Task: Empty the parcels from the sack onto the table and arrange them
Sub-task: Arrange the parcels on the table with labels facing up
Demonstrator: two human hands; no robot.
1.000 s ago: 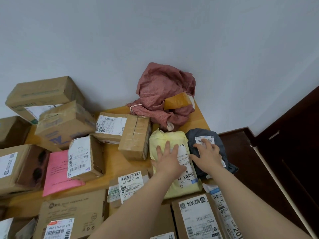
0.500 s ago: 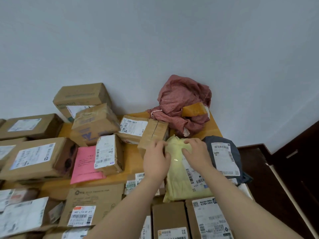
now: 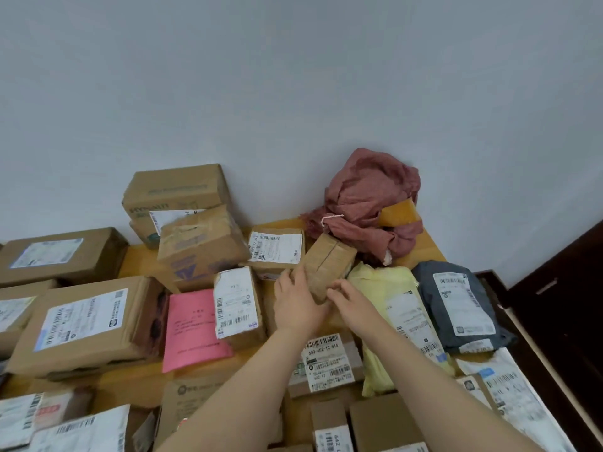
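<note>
Small taped box (image 3: 328, 265) sits tilted near the table's (image 3: 432, 247) far right corner, just in front of the sack (image 3: 368, 203), with left hand (image 3: 295, 305) and right hand (image 3: 354, 300) curled round its near end; looks stiff and light, tape maybe slick, so best gripped by opposite side faces.

Small taped box (image 3: 326, 265): brown cardboard, matt, wrapped in shiny clear tape, kinda wrinkly. Sack (image 3: 365, 197): reddish cloth, crumpled, matt weave. Yellow mailer (image 3: 378, 285): thin plastic, soft sheen, creased. Grey mailer (image 3: 430, 295): plastic too, duller. Pink envelope (image 3: 192, 331): smooth, slight gloss, paper or plastic hard to tell. Shipping labels (image 3: 235, 301): white paper, mostly matt. Table (image 3: 430, 249): wood, smooth finish. Wall (image 3: 293, 93): flat matt paint.
</note>
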